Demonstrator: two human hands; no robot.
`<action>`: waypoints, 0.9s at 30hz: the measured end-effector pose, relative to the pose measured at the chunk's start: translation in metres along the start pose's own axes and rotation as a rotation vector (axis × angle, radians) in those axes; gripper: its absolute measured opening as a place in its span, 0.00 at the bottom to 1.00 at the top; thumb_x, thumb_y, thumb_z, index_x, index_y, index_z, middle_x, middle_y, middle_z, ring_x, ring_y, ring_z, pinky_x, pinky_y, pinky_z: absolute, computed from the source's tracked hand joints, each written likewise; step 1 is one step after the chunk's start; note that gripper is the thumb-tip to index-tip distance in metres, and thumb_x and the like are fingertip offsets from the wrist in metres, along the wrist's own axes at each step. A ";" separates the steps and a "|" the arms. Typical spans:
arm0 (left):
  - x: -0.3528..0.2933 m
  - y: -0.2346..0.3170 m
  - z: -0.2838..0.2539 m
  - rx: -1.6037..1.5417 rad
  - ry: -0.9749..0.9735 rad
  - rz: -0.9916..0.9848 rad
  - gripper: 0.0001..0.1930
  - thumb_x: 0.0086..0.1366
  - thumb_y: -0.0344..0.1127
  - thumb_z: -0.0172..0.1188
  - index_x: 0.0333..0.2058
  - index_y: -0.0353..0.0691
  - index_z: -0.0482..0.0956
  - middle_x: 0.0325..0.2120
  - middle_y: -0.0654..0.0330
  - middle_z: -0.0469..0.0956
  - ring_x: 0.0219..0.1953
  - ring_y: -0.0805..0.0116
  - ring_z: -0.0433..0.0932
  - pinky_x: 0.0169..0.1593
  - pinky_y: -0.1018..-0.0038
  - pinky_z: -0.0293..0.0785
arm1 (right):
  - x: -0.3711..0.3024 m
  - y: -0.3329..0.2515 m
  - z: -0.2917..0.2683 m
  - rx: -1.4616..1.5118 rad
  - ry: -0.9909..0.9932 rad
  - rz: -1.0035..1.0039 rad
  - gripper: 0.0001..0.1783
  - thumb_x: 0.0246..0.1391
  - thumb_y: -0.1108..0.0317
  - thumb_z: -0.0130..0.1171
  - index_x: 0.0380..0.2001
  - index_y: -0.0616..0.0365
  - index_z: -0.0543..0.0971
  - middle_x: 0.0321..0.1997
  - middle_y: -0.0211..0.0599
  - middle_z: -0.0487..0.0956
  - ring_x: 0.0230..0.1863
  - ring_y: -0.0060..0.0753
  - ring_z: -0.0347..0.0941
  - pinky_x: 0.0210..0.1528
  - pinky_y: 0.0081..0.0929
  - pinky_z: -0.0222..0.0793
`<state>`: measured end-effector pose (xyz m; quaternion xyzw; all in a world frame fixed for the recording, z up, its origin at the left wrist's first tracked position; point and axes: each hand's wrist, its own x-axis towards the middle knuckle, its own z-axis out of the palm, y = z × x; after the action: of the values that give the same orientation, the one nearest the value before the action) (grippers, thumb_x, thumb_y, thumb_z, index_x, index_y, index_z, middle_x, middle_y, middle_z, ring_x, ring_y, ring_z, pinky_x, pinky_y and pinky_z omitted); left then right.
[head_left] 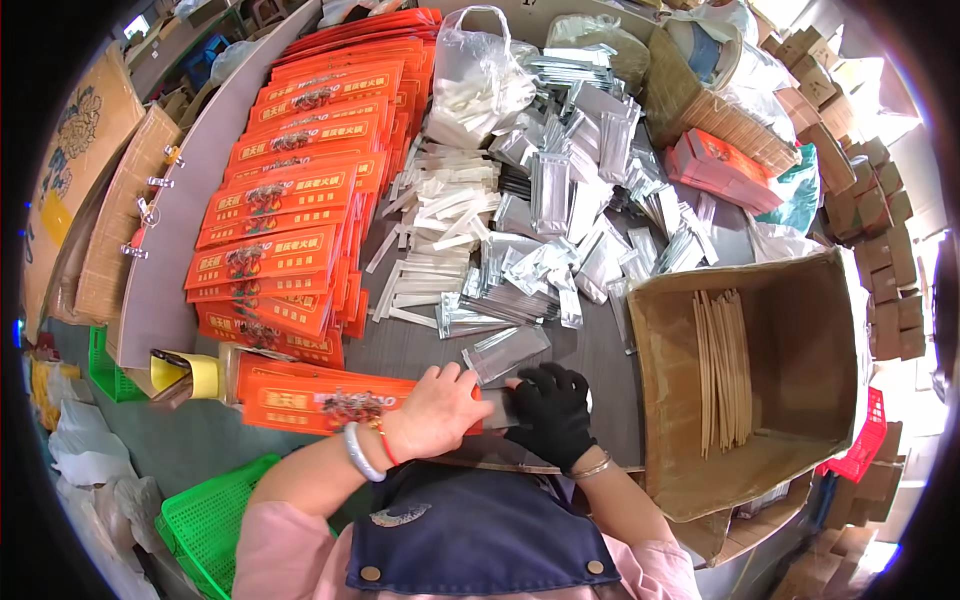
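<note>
Left of the cardboard box [805, 340]: bare left hand [438, 412] pinching at least one red sleeve [300, 403], most of it running out left of the grip; black-gloved right hand [550, 415] pinching one silver packet [497, 411] at the sleeve's right end. In box: one bunch of wooden sticks [724, 370]. Beyond, left of box: one heap each of silver packets [550, 195], white packets [450, 205], red sleeves [290, 190], past counting.

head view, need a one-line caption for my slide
Left hand holding red packaging, black-gloved right hand close by, before piled silver packets and a cardboard box of thin wooden sticks.
</note>
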<state>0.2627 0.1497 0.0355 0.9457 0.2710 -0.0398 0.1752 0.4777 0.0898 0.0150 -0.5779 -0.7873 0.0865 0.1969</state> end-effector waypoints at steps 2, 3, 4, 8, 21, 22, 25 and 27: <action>-0.001 -0.017 -0.044 -0.007 0.043 0.113 0.15 0.40 0.38 0.67 0.30 0.49 0.77 0.35 0.55 0.71 0.38 0.55 0.71 0.39 0.61 0.70 | -0.007 0.011 -0.012 0.096 -0.111 0.020 0.40 0.29 0.52 0.77 0.48 0.54 0.74 0.46 0.39 0.75 0.49 0.44 0.71 0.53 0.42 0.62; -0.004 -0.035 -0.060 -0.007 0.095 0.122 0.12 0.41 0.35 0.66 0.27 0.46 0.76 0.35 0.55 0.72 0.38 0.54 0.72 0.39 0.60 0.70 | -0.009 0.014 -0.021 0.117 0.016 0.105 0.37 0.29 0.56 0.77 0.46 0.54 0.75 0.40 0.37 0.76 0.47 0.45 0.71 0.52 0.41 0.62; -0.004 -0.057 -0.084 -0.094 0.170 0.122 0.09 0.42 0.29 0.63 0.25 0.44 0.76 0.35 0.56 0.73 0.39 0.54 0.73 0.41 0.60 0.71 | -0.012 0.019 -0.029 0.115 0.014 0.107 0.37 0.29 0.56 0.77 0.46 0.54 0.75 0.40 0.37 0.76 0.47 0.45 0.71 0.52 0.41 0.62; -0.028 -0.102 -0.084 0.500 0.665 -0.371 0.14 0.48 0.26 0.63 0.36 0.38 0.78 0.46 0.47 0.71 0.50 0.46 0.70 0.53 0.57 0.69 | -0.019 0.024 -0.038 0.096 0.064 0.321 0.35 0.30 0.57 0.77 0.45 0.52 0.75 0.40 0.37 0.76 0.46 0.44 0.71 0.51 0.41 0.62; -0.043 -0.016 0.052 -0.377 0.481 -0.651 0.49 0.42 0.56 0.76 0.58 0.33 0.67 0.60 0.48 0.64 0.65 0.42 0.54 0.67 0.41 0.42 | -0.017 -0.002 -0.028 0.007 -0.166 0.080 0.35 0.35 0.46 0.72 0.46 0.53 0.75 0.42 0.37 0.75 0.46 0.45 0.70 0.52 0.44 0.57; -0.041 -0.016 0.052 -0.368 0.478 -0.652 0.49 0.41 0.55 0.76 0.58 0.33 0.67 0.60 0.47 0.64 0.65 0.42 0.54 0.67 0.40 0.42 | -0.016 -0.005 -0.021 0.060 -0.192 0.073 0.35 0.37 0.46 0.71 0.46 0.54 0.75 0.42 0.37 0.75 0.46 0.44 0.69 0.54 0.45 0.56; -0.036 -0.018 0.046 -0.370 0.400 -0.593 0.48 0.42 0.54 0.76 0.58 0.34 0.67 0.60 0.46 0.65 0.65 0.42 0.56 0.67 0.41 0.44 | 0.002 -0.027 0.028 0.163 -0.298 0.056 0.36 0.41 0.43 0.68 0.49 0.55 0.74 0.48 0.44 0.73 0.50 0.47 0.68 0.53 0.49 0.57; -0.033 -0.037 0.045 -0.382 0.382 -0.505 0.43 0.45 0.49 0.75 0.57 0.34 0.69 0.56 0.45 0.69 0.61 0.44 0.62 0.65 0.48 0.53 | 0.014 -0.029 0.027 0.152 -0.111 -0.009 0.38 0.41 0.43 0.68 0.50 0.57 0.74 0.47 0.47 0.74 0.50 0.48 0.69 0.53 0.46 0.59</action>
<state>0.2161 0.1460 -0.0127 0.7896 0.5262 0.1470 0.2794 0.4377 0.0962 0.0040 -0.5520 -0.7907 0.1769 0.1967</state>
